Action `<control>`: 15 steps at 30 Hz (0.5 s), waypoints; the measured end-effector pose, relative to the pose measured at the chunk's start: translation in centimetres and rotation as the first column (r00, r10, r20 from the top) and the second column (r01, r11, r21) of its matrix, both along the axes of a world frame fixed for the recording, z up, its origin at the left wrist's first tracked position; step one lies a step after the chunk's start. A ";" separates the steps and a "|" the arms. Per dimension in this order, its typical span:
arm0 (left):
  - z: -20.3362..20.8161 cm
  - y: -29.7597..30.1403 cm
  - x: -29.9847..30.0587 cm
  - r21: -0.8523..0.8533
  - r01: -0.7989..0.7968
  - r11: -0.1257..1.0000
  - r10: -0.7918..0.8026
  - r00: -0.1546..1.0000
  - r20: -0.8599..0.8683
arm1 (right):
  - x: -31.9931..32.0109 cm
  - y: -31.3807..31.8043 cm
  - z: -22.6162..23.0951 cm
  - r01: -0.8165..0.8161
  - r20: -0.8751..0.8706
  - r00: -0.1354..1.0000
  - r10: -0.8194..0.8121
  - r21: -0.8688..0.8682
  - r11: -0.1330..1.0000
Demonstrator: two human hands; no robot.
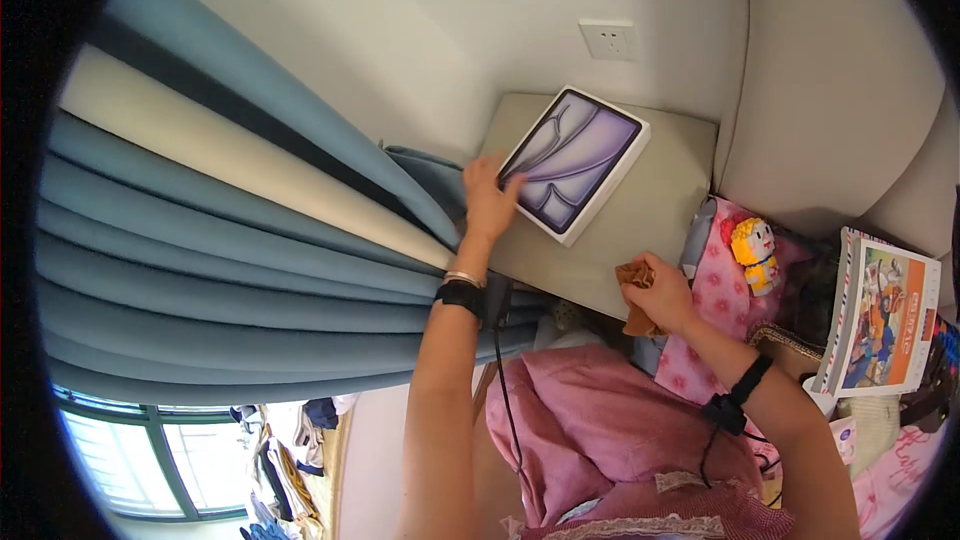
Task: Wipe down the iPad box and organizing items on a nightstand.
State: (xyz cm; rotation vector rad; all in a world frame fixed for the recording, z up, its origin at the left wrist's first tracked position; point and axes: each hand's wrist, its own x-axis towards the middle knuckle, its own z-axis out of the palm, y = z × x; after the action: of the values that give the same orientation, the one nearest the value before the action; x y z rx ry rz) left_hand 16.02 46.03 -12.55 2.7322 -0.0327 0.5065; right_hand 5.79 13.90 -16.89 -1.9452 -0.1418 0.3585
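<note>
A white tablet box with a purple swirled picture on its lid lies slanted on a small grey-beige bedside table. At the box's left edge is my left hand, its fingers spread and slightly blurred. The fingertips overlap the lid's edge; whether they press on it I cannot tell. My right hand is closed around a crumpled brown cloth by the table's front right edge. Part of the cloth hangs below the fist, and the rest is hidden in it.
Blue curtains crowd the table's left side. Behind it, a socket sits in the wall. A padded headboard rises at right. A yellow-and-white figurine and a calendar lie by the bed. A black cable hangs from my left wrist.
</note>
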 end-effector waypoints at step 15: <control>-2.0 -6.0 3.1 0.217 0.045 0.975 0.037 0.933 -0.359 | 0.1 -0.2 0.2 -0.033 -0.040 0.999 0.031 -0.044 0.998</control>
State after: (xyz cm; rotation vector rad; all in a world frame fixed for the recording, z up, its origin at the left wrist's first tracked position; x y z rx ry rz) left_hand 19.14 40.08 -14.60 2.9999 -0.0010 -0.0117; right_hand 5.90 13.69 -16.74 -1.9804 -0.1408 0.4236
